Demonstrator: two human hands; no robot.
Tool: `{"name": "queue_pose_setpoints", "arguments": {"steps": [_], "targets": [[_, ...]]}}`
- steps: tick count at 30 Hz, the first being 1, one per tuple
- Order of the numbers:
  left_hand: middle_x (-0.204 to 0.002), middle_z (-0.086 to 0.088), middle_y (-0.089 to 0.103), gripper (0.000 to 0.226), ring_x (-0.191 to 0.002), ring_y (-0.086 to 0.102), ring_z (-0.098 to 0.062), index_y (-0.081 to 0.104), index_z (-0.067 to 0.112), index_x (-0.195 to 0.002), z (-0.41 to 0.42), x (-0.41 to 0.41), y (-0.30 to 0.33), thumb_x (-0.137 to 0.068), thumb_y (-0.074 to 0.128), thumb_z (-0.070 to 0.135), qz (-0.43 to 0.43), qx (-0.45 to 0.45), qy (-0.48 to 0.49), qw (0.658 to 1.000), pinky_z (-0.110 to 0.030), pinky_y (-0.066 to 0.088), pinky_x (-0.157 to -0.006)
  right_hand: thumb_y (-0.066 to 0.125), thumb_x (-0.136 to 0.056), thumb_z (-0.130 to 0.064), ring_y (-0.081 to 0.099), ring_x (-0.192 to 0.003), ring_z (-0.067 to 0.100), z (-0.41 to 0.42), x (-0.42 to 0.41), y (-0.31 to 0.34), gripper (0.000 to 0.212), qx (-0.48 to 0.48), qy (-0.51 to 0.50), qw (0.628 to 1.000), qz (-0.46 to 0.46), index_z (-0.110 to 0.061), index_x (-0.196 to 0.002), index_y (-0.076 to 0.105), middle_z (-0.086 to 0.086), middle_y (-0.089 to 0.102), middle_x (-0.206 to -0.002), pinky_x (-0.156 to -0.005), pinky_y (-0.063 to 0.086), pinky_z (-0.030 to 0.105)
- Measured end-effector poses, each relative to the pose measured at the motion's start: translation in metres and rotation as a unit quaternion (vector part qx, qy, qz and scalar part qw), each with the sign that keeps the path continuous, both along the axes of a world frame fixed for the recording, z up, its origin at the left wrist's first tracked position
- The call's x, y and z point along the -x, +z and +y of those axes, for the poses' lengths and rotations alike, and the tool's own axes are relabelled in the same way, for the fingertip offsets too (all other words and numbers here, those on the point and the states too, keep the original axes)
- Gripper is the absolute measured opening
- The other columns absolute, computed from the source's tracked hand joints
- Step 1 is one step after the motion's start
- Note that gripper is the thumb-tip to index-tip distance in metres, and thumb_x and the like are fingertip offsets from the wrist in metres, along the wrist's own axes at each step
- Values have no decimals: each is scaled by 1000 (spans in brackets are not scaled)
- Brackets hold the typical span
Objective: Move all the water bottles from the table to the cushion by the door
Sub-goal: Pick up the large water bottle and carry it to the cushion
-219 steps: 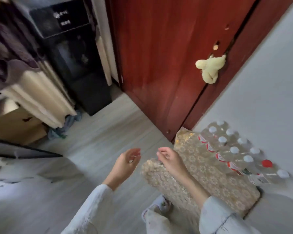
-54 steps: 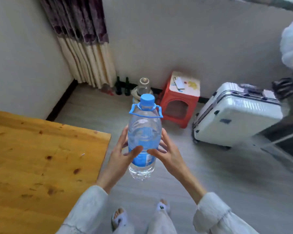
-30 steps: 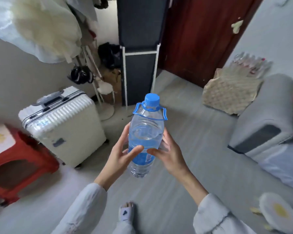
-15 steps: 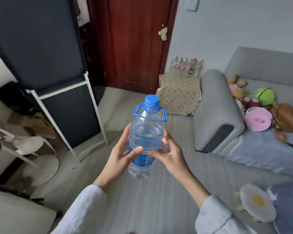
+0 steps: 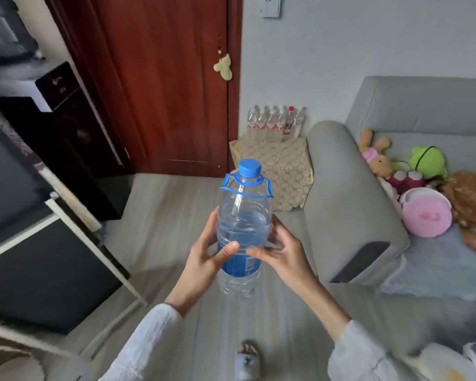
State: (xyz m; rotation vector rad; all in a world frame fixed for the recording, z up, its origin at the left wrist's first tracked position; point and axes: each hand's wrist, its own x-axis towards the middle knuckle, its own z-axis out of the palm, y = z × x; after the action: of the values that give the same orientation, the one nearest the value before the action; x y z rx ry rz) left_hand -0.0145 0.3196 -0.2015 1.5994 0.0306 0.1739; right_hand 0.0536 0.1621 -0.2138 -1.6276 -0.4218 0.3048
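Bottle clear, blue cap, blue label. Cushion beige, gold floral pattern. Door dark red-brown. Sofa grey. Wall pale grey. Sleeves white.

The small clear plastic bottles lined up against the wall are too small to count surely or to read their labels. The patterned beige cushion is partly hidden behind the large clear blue-capped water bottle, whose blue label print is illegible. The grey fabric sofa runs off the right edge.
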Motion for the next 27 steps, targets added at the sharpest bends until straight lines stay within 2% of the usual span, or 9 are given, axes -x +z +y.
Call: {"name": "queue_pose_setpoints", "arguments": {"steps": [2,4,7,12,16,18,20,22,27], "targets": [[-127,12,60,63,-118,52,0,31,38,-137,8,-52,4,-84,60,21,2,3,12,1000,-10,44,-89,78,-63,-27,64,-103,10,8,-53,5,61,8,2,1000,-9,-38,-118,52,-12,68,-109,-88,54,39],[-127,12,60,64,-117,53,0,32,38,-136,17,-101,9,-82,61,22,-7,-1,16,1000,-12,45,-91,78,-62,-32,62,-105,9,16,-103,13,62,17,6,1000,-13,-45,-116,51,-15,67,-110,-88,53,37],[-126,7,61,61,-116,55,-4,35,33,-137,32,-169,14,-84,60,16,-11,3,8,1000,-10,44,-86,78,-62,-31,62,-106,8,30,-169,18,64,17,7,1000,-11,-43,-118,50,-16,67,-112,-85,54,30],[-122,12,63,57,-115,57,-6,39,39,-132,61,-275,9,-83,62,20,-8,8,-6,1000,-13,45,-86,76,-64,-28,62,-106,6,56,-274,13,60,35,7,999,-10,-42,-117,51,-20,65,-112,-89,53,33],[-120,7,64,56,-113,59,-11,42,33,-130,90,-366,-2,-82,62,12,0,27,-28,999,-18,49,-85,76,-69,-23,62,-103,1,82,-360,1,57,47,-10,999,2,-43,-117,51,-25,66,-108,-81,51,16],[-120,3,65,56,-114,59,-14,42,33,-130,107,-413,-4,-82,63,12,16,40,-45,998,-24,50,-89,74,-72,-19,61,-103,0,98,-405,-2,56,45,-20,999,11,-34,-121,52,-24,66,-107,-80,48,11],[-118,-1,66,56,-113,60,-16,41,32,-128,123,-457,-5,-81,65,11,38,49,-47,997,-31,50,-94,74,-73,-17,61,-105,2,113,-446,-1,56,52,-26,998,23,-27,-123,52,-17,67,-111,-82,47,12],[-114,-5,68,57,-111,61,-18,40,28,-128,135,-501,-6,-81,65,9,56,49,-44,996,-34,50,-94,74,-72,-17,61,-107,6,123,-485,0,55,51,-34,998,31,-29,-122,52,-11,66,-114,-85,48,17],[-113,-9,66,62,-104,63,-17,37,25,-125,143,-598,-11,-77,66,-2,97,51,-71,991,-26,54,-80,76,-70,-12,61,-109,10,125,-568,-6,60,53,-67,995,59,-24,-123,52,-3,66,-116,-92,51,32]]}}
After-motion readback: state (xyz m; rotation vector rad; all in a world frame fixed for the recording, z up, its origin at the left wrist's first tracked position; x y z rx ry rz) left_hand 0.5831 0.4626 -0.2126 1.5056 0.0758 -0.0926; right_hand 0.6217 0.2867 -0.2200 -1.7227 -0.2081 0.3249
